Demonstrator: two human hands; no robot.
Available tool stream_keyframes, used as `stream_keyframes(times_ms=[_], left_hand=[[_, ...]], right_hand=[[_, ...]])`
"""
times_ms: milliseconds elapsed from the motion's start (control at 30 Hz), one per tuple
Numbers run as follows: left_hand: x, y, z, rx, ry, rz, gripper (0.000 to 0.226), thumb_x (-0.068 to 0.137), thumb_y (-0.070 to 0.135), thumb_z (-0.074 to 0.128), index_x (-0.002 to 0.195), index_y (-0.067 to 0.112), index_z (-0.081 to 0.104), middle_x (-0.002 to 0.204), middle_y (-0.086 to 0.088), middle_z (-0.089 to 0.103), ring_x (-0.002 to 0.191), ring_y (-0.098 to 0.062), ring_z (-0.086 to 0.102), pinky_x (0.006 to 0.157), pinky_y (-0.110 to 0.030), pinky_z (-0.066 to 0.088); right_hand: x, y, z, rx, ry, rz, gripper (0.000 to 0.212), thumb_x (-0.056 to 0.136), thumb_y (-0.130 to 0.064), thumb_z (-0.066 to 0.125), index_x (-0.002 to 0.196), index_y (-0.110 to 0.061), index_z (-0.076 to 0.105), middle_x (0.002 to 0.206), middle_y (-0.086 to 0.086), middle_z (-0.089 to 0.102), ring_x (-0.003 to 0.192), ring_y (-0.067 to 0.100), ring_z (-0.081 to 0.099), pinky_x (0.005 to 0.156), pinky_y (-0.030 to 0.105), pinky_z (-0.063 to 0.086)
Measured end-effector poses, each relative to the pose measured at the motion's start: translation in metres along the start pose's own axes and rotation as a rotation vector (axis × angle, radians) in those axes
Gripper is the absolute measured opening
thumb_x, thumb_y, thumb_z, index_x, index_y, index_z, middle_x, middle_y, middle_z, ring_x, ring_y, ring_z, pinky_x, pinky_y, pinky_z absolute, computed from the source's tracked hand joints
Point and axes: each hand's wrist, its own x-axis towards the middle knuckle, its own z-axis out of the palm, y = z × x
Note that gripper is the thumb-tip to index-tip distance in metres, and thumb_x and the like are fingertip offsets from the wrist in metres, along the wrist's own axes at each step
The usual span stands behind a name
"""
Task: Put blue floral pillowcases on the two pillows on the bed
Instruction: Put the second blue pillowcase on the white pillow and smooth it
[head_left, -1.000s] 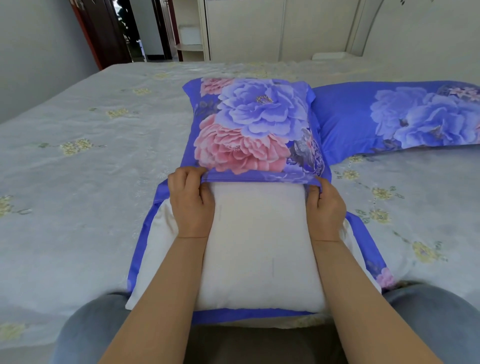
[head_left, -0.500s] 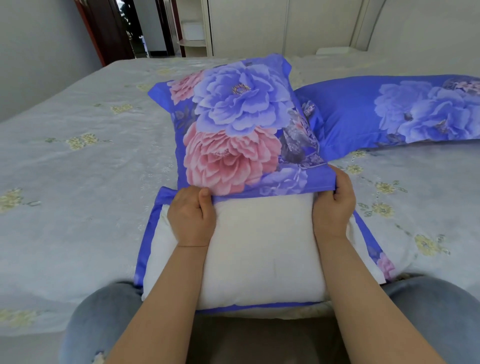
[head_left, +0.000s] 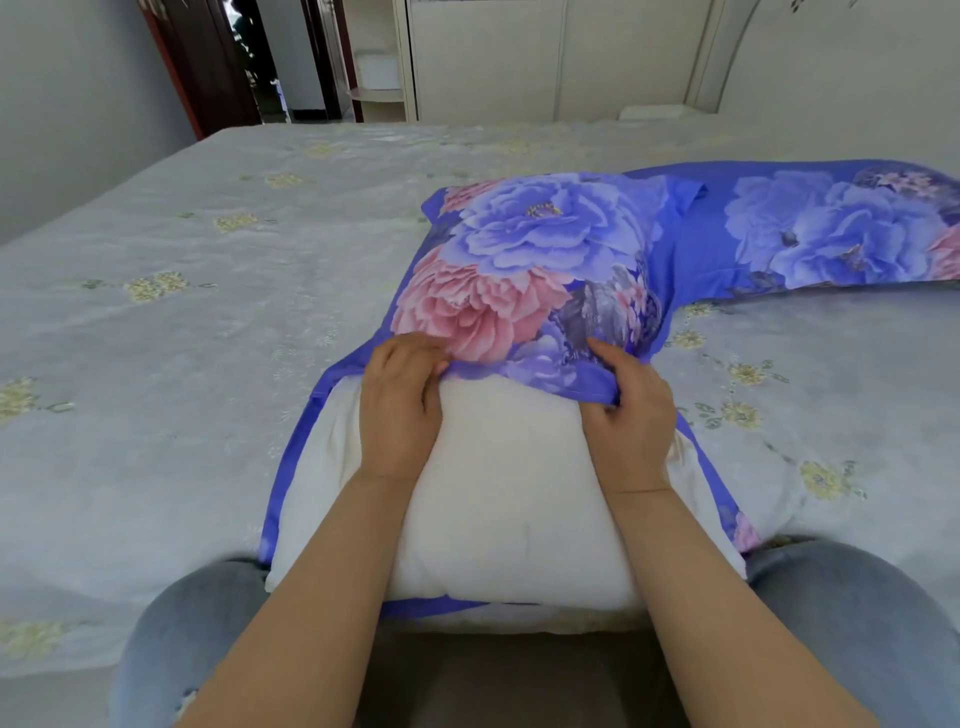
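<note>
1. Gripping the open hem of the blue floral pillowcase (head_left: 524, 270), the left hand (head_left: 400, 405) sits just left of frame centre, fingers curled over the fabric edge and knuckles up, its heel resting on the white pillow (head_left: 509, 499).
2. The right hand (head_left: 631, 421), just right of centre, pinches the same hem: the thumb lies along the printed top of the cloth and the fingers fold under the bunched edge. The two hands are apart, one toward each side of the opening.
3. The pillow lies in the lower middle of the frame, its far half inside the pillowcase and its near half bare; the case's lower layer shows as blue strips along both sides and under the near edge.
4. The covered part rises toward the upper middle, showing a pink bloom below a large violet one.
5. A second pillow (head_left: 831, 228), already in a matching blue floral case, lies at the upper right, its left end partly hidden behind the raised case.
6. Both rest on the bed (head_left: 182, 322), spread with a pale grey sheet dotted with yellow flowers, filling the left and right of the frame.
7. Knees in grey jeans (head_left: 171, 649) frame the bottom corners.
8. A dark doorway (head_left: 218, 62) stands at the upper left, cream wardrobe doors (head_left: 519, 57) along the top.
</note>
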Motion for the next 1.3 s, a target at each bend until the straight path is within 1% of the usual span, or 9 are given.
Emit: stream_keyframes(times_ms=[200,433,633,767,833,933,1067,1167,1300], left_hand=[[-0.018,0.039,-0.005,-0.229,0.168,-0.234,0.017,0.087,0.017,0.030,0.083,0.022,0.045,0.071,0.002,0.048,0.063,-0.007,0.041,0.056,-0.023,0.032],[-0.029,0.021,-0.009,0.039,0.149,-0.080,0.056,0.100,0.032,0.026,0.056,0.007,0.049,0.052,-0.008,0.049,0.048,-0.021,0.045,0.048,-0.030,0.028],[-0.013,0.028,-0.010,0.079,-0.027,-0.359,0.045,0.096,0.040,0.038,0.056,0.019,0.037,0.049,0.004,0.042,0.050,-0.024,0.046,0.048,-0.029,0.027],[-0.001,0.013,-0.017,0.110,-0.095,-0.597,0.029,0.088,0.045,0.056,0.090,0.017,0.051,0.081,0.000,0.060,0.077,-0.024,0.057,0.062,-0.030,0.036],[-0.003,-0.002,-0.021,0.241,-0.121,-0.577,0.046,0.080,0.056,0.062,0.104,0.018,0.053,0.105,-0.006,0.057,0.102,-0.030,0.053,0.080,-0.037,0.041],[-0.002,-0.021,-0.034,0.374,-0.252,-0.740,0.086,0.069,0.074,0.058,0.133,0.019,0.041,0.144,-0.011,0.038,0.136,-0.030,0.030,0.110,-0.050,0.018],[0.007,-0.032,-0.045,0.111,-0.474,-1.024,0.113,0.060,0.086,0.050,0.142,0.011,0.029,0.137,-0.013,0.050,0.126,-0.031,0.046,0.107,-0.044,0.031],[0.016,-0.017,-0.052,-0.083,-0.484,-1.061,0.069,0.074,0.068,0.060,0.106,0.007,0.058,0.098,-0.007,0.062,0.093,-0.026,0.058,0.078,-0.029,0.041],[0.019,-0.003,-0.049,-0.349,-0.079,-0.839,0.021,0.081,0.031,0.071,0.086,0.013,0.061,0.068,0.007,0.060,0.059,0.000,0.056,0.060,-0.020,0.040]], right_hand=[[-0.005,0.012,0.002,-0.199,-0.003,-0.104,0.048,0.079,-0.010,0.060,0.126,-0.021,0.059,0.108,0.010,0.049,0.094,0.025,0.047,0.083,0.033,0.037],[-0.006,-0.009,-0.004,-0.083,-0.059,-0.055,0.012,0.077,-0.028,0.045,0.089,-0.025,0.044,0.051,-0.002,0.050,0.044,0.020,0.044,0.050,0.021,0.026],[-0.019,0.006,-0.023,-0.371,-0.301,0.192,0.047,0.081,-0.006,0.049,0.124,-0.024,0.053,0.091,0.008,0.064,0.082,0.034,0.058,0.061,0.035,0.040],[-0.020,0.027,-0.033,-0.497,-0.153,0.293,0.035,0.084,-0.006,0.050,0.110,-0.021,0.069,0.111,0.015,0.053,0.103,0.039,0.049,0.084,0.043,0.039],[-0.015,0.029,-0.042,-0.286,-0.219,0.456,0.030,0.090,-0.007,0.047,0.104,-0.018,0.071,0.126,0.011,0.051,0.117,0.032,0.047,0.093,0.036,0.036],[0.004,0.010,-0.055,0.113,-0.370,0.702,0.028,0.097,-0.027,0.043,0.104,-0.016,0.068,0.113,0.005,0.061,0.109,0.021,0.053,0.085,0.025,0.033],[0.020,0.001,-0.050,0.134,-0.510,0.876,0.080,0.084,-0.058,0.056,0.144,-0.012,0.030,0.141,0.009,0.045,0.124,0.024,0.047,0.098,0.025,0.036],[0.026,-0.005,-0.039,0.176,-0.602,0.714,0.038,0.087,-0.029,0.065,0.121,-0.015,0.056,0.118,0.005,0.063,0.094,0.015,0.058,0.066,0.010,0.043],[0.038,-0.006,-0.021,0.138,-0.472,0.404,0.012,0.086,-0.014,0.056,0.096,-0.022,0.057,0.089,-0.001,0.059,0.084,0.014,0.052,0.066,0.014,0.040]])
